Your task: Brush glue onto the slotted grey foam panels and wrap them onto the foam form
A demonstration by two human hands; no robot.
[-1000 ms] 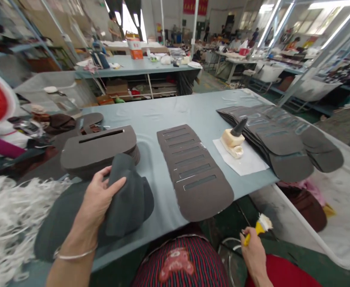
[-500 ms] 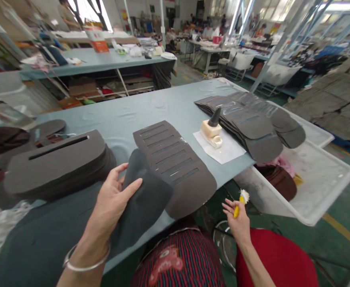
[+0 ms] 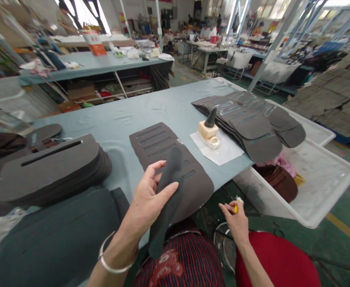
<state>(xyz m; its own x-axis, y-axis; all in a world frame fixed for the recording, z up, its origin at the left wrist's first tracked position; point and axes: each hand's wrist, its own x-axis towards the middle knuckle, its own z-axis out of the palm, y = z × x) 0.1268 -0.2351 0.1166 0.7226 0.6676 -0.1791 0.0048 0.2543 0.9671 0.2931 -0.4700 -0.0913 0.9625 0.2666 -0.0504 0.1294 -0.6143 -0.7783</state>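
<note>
My left hand (image 3: 151, 197) grips a dark grey fabric piece (image 3: 165, 199), held edge-on above the near end of a row of overlapped brown slotted pieces (image 3: 175, 167) on the blue-grey table (image 3: 151, 107). My right hand (image 3: 236, 221) hangs below the table edge, closed on a small yellow-handled brush (image 3: 237, 205) with white bristles. A cream glue bottle with a black cone tip (image 3: 208, 128) lies on white paper (image 3: 222, 150) to the right of the row.
A stack of brown slotted pieces (image 3: 52, 167) sits at left, dark grey fabric (image 3: 52, 235) in front of it. More overlapped brown pieces (image 3: 246, 119) fan out at right. A white tub (image 3: 315, 179) stands beside the table. A red stool (image 3: 279, 259) is under my right arm.
My left hand has carried the grey fabric piece from the left pile rightward over the slotted row. My right hand with the brush stays low by the table edge.
</note>
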